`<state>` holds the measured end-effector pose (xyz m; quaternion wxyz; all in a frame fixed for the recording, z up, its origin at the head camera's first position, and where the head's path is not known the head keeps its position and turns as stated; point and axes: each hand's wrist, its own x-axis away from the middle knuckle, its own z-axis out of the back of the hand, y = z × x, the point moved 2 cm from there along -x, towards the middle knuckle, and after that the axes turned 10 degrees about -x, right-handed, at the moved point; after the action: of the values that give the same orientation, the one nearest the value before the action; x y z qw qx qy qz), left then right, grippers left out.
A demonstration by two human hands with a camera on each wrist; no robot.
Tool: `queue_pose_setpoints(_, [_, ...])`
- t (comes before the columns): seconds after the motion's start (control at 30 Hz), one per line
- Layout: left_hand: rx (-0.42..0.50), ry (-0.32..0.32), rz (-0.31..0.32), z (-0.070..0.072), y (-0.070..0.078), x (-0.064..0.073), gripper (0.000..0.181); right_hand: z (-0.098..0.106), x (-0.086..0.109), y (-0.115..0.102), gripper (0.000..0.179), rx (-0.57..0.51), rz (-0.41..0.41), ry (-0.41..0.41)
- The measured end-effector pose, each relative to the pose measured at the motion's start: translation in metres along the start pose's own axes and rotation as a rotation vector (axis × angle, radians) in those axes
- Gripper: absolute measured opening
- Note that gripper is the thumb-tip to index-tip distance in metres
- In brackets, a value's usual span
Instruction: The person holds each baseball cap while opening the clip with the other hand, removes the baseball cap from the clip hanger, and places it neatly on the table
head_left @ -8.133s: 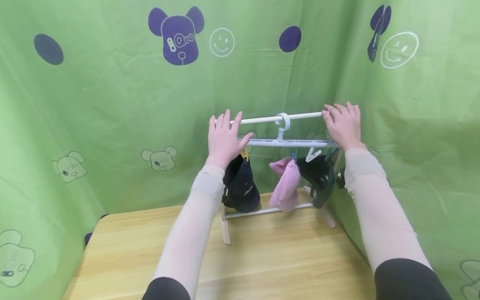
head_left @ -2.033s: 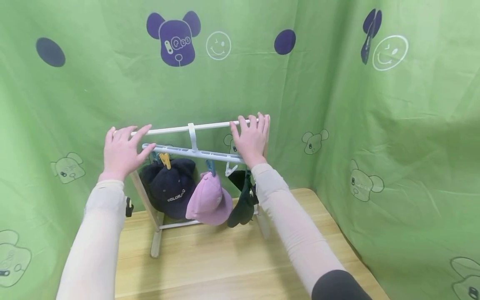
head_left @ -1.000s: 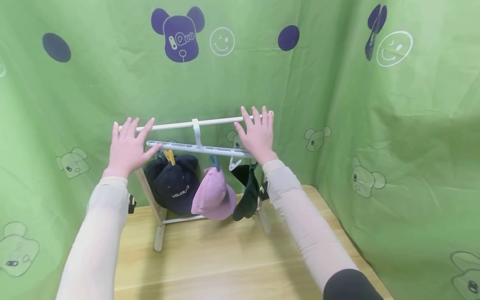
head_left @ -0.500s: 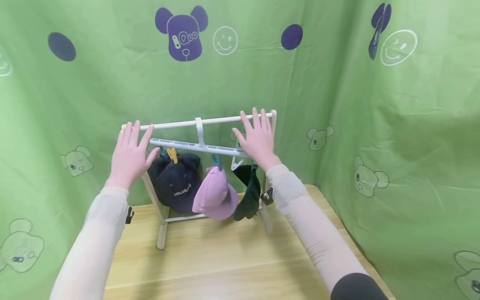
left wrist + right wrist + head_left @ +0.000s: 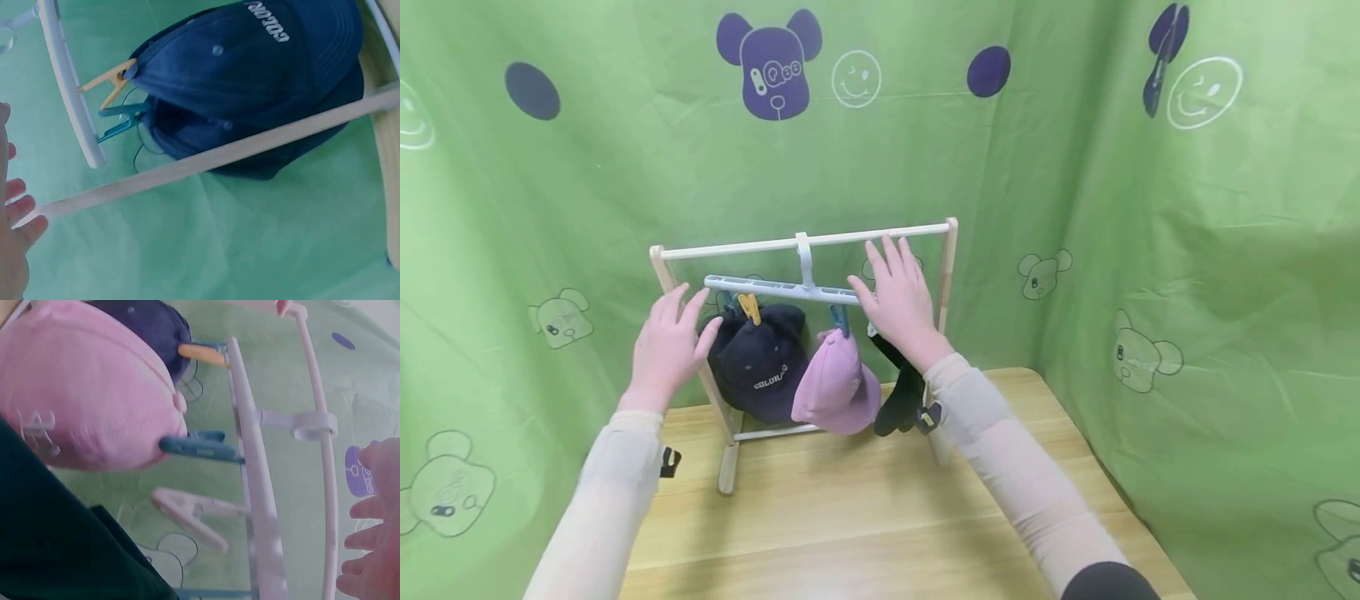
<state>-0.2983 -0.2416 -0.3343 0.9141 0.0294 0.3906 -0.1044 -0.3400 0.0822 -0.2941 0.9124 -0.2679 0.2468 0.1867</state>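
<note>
A clip hanger (image 5: 760,287) hangs by its hook from the top bar of a small wooden rack (image 5: 730,249). Clipped below it are a navy cap (image 5: 767,358) with white lettering, a pink cap (image 5: 835,387) and a dark green cap (image 5: 898,404). Yellow (image 5: 112,81) and teal clips bite the navy cloth; a white clip (image 5: 187,515) dangles with nothing in it. My left hand (image 5: 664,350), fingers spread, is off the bar by the left post. My right hand (image 5: 901,302) is held with extended fingers before the hanger's right end, hiding it and part of the green cap.
The rack stands on a wood-grain table (image 5: 820,533), one foot (image 5: 727,468) showing at front left. Green printed curtain (image 5: 910,150) closes in behind and at both sides.
Earlier both hands rested on the bar, and the rack with its caps shifted left in view. Since then both hands have come off the bar; the left has dropped lower, the right has moved inward.
</note>
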Motion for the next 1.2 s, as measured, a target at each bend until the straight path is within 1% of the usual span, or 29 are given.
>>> queue_pose_setpoints(0.13, [0.070, -0.020, 0.072, -0.008, 0.003, 0.008, 0.047, -0.008, 0.009, -0.007, 0.063, -0.036, 0.030, 0.019])
queue_pose_setpoints(0.3, [0.180, -0.065, 0.181, -0.021, 0.005, 0.016, 0.047, -0.019, 0.019, -0.018, 0.060, -0.087, 0.065, 0.024])
queue_pose_setpoints(0.5, [0.281, -0.093, 0.277, -0.035, 0.011, 0.024, 0.048, -0.038, 0.026, -0.029, 0.055, -0.163, 0.149, 0.066])
queue_pose_setpoints(0.63, [0.328, -0.093, 0.311, -0.046, 0.011, 0.029, 0.048, -0.053, 0.031, -0.035, 0.054, -0.183, 0.173, 0.072])
queue_pose_setpoints(0.83, [0.380, -0.047, 0.345, -0.060, 0.005, 0.034, 0.044, -0.073, 0.034, -0.038, 0.053, -0.194, 0.175, 0.055])
queue_pose_setpoints(1.03, [0.425, -0.046, 0.392, -0.065, 0.004, 0.035, 0.044, -0.089, 0.036, -0.041, 0.051, -0.201, 0.200, 0.045])
queue_pose_setpoints(1.13, [0.459, -0.045, 0.411, -0.067, 0.006, 0.035, 0.043, -0.095, 0.037, -0.043, 0.051, -0.207, 0.192, 0.019])
queue_pose_setpoints(1.2, [0.489, -0.046, 0.425, -0.068, 0.007, 0.035, 0.043, -0.098, 0.037, -0.045, 0.051, -0.189, 0.184, 0.007])
